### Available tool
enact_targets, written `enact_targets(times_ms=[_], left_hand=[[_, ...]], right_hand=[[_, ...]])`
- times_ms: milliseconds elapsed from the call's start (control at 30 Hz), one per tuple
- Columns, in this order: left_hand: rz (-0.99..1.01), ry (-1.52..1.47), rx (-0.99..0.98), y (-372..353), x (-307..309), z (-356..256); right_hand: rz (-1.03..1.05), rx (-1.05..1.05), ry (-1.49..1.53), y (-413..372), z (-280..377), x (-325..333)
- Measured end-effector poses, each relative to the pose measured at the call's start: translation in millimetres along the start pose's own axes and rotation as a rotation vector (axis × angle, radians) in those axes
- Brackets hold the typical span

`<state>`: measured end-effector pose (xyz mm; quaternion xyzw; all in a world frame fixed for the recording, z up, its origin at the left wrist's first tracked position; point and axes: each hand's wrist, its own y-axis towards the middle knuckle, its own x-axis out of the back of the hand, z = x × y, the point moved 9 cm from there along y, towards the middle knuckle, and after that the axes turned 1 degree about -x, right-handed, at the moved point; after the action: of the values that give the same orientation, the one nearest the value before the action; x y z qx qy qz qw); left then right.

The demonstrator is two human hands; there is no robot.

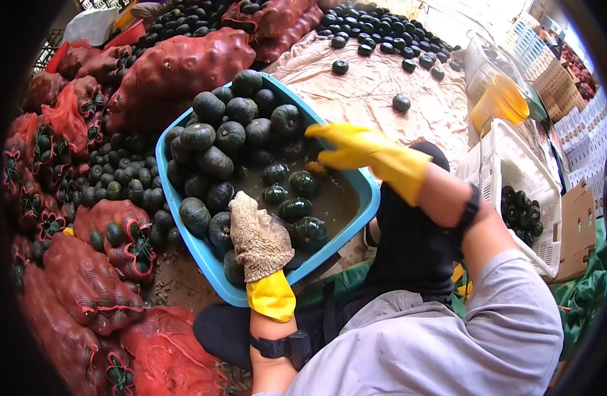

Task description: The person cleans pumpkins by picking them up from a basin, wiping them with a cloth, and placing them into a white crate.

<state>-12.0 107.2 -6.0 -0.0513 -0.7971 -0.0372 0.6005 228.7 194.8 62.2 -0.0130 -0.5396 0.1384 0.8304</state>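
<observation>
A blue tub (201,267) holds brownish water and many dark green pumpkins (231,136), heaped at its left and back, with several wet ones lying in the water. My left hand (258,237), in a beige textured mitt over a yellow glove, lies over the tub's near left part, beside the pumpkins. What is under the mitt is hidden. My right hand (346,146), in a yellow rubber glove, is over the tub's right side, fingers stretched toward the pile, with nothing visible in them.
Red mesh sacks (178,69) of pumpkins crowd the left and back. Loose pumpkins lie on a pale sheet (376,82) ahead. On the right are a white crate (548,254) with pumpkins, a yellow bucket (500,102) and cardboard (576,234).
</observation>
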Motion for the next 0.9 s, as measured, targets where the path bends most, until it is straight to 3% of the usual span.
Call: enact_targets(times_ms=[100,200,233,300,333,433,533,600,633,667,700,733,800,833,900], left_hand=[[0.008,0.188,-0.083,3.7,0.5,-9.2],[0.062,0.461,-0.192,9.7,-0.5,-18.2],[0.087,0.394,-0.162,9.5,-4.2,-12.3],[0.1,0.085,-0.062,15.0,-23.1,4.6],[0.078,-0.088,-0.007,17.4,-32.9,13.7],[-0.175,-0.04,-0.093,18.5,-48.7,31.4],[-0.306,-0.419,-0.029,15.0,-43.5,30.1],[-0.35,-0.508,0.019,10.1,-33.5,24.9],[-0.369,-0.514,0.047,4.6,-20.7,21.1],[-0.394,-0.518,0.075,-1.5,-4.7,16.6],[-0.423,-0.523,0.103,-6.8,12.2,10.1],[-0.446,-0.524,0.13,-13.3,27.3,3.3],[-0.311,-0.359,0.224,-12.4,41.2,-18.5],[-0.237,-0.262,0.178,-6.0,40.2,-22.6],[-0.182,-0.133,-0.045,6.0,32.0,-19.9]], right_hand=[[0.114,0.062,-0.354,50.1,-15.3,-115.2],[-0.074,0.18,-0.753,60.2,-26.7,-172.4],[-0.09,0.06,-0.506,90.9,-52.7,-194.8],[0.154,0.073,-0.525,87.3,-40.1,-180.6],[0.369,-0.027,-0.335,91.9,-46.9,-167.4],[0.145,0.015,-0.189,64.9,-0.9,-89.2],[-0.161,0.162,0.431,19.6,36.5,-51.4],[-0.007,0.215,0.766,-22.1,77.5,-69.6],[0.016,0.517,0.722,-33.9,100.1,-84.5],[0.024,0.4,0.873,-42.2,96.8,-126.3],[-0.139,0.538,0.742,-42.4,106.6,-126.0],[-0.271,0.47,0.717,-28.0,104.2,-125.4],[-0.511,0.266,0.693,3.4,86.6,-127.8],[-0.515,0.098,0.629,14.9,71.7,-137.9],[-0.448,0.225,0.662,-5.3,90.8,-124.2]])
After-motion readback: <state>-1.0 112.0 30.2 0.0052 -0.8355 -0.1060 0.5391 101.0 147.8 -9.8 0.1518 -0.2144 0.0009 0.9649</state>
